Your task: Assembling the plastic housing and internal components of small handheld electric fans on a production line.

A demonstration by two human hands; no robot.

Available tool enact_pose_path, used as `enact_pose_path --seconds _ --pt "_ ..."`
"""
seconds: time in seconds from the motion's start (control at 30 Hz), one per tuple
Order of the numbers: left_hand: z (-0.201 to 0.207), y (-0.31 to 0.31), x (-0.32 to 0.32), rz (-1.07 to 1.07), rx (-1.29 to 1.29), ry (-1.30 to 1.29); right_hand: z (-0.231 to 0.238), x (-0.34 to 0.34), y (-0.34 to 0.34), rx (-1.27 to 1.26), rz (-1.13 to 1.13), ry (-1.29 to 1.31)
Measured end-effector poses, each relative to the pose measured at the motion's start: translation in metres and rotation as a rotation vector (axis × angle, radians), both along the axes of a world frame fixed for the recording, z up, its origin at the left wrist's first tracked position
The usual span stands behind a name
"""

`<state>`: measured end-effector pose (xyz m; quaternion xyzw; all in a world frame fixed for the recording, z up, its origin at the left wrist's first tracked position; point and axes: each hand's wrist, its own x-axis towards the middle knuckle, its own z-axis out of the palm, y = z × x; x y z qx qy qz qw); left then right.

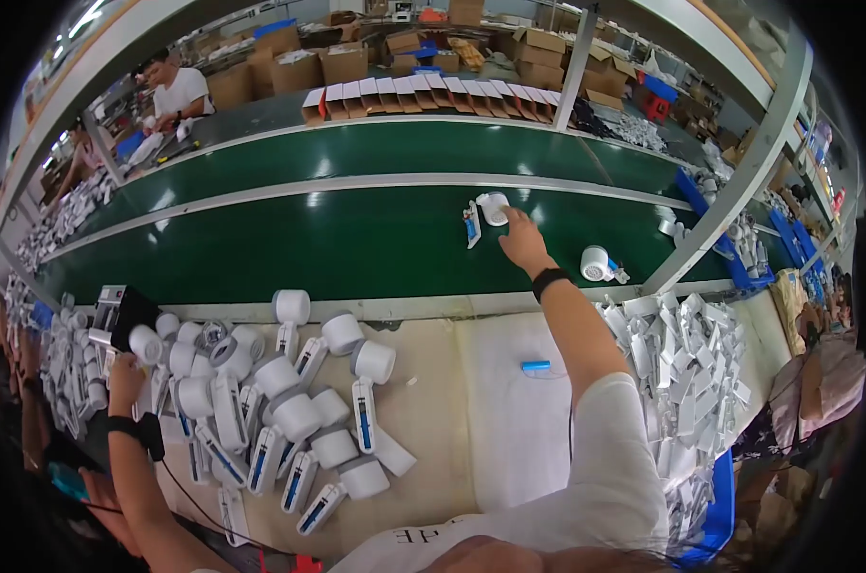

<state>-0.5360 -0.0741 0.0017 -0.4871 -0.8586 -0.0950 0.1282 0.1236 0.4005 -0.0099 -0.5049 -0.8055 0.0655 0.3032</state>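
On the green conveyor belt (357, 239), my right hand (526, 244) reaches forward with its fingers closed at the edge of a white round-headed device (493, 208). Beside that head lies its slim white handle with a blue cell (472, 225). Another white round-headed device (595, 263) rests on the belt to the right, small parts at its side. My left hand (126, 382) is at the left end of a heap of white round-headed devices (299, 415), fingers curled. What it grips is hidden. A black box (125, 313) stands just beyond it.
A blue cylindrical cell (535, 366) lies on the bench. White plastic casings (681, 372) are piled at the right, above a blue bin (719, 506). Metal posts (729, 201) rise beside the belt. Open cartons (433, 95) line its far side; a co-worker (180, 91) sits at far left.
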Motion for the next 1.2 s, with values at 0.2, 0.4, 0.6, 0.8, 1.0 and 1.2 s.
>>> enact_pose_path --seconds 0.2,0.4,0.6,0.8,1.0,1.2 --pt "0.030 0.013 0.063 -0.035 -0.399 -0.426 0.000 -0.009 0.051 -0.093 -0.058 -0.194" --pt "0.094 0.083 0.174 -0.392 0.510 -0.755 0.051 0.013 -0.005 0.026 0.161 -0.012" --pt "0.105 0.148 0.364 -0.739 0.244 -1.557 0.129 0.010 -0.144 -0.024 0.680 0.252" --pt "0.062 0.135 0.473 -0.752 -0.110 -2.403 0.132 0.023 -0.254 0.067 0.798 0.217" --pt "0.022 0.075 0.516 -0.586 0.032 -2.911 0.099 0.048 -0.302 0.129 0.629 0.071" --pt "0.066 0.071 0.524 -0.655 -0.097 -2.192 0.100 0.081 -0.307 -0.240 0.659 0.301"
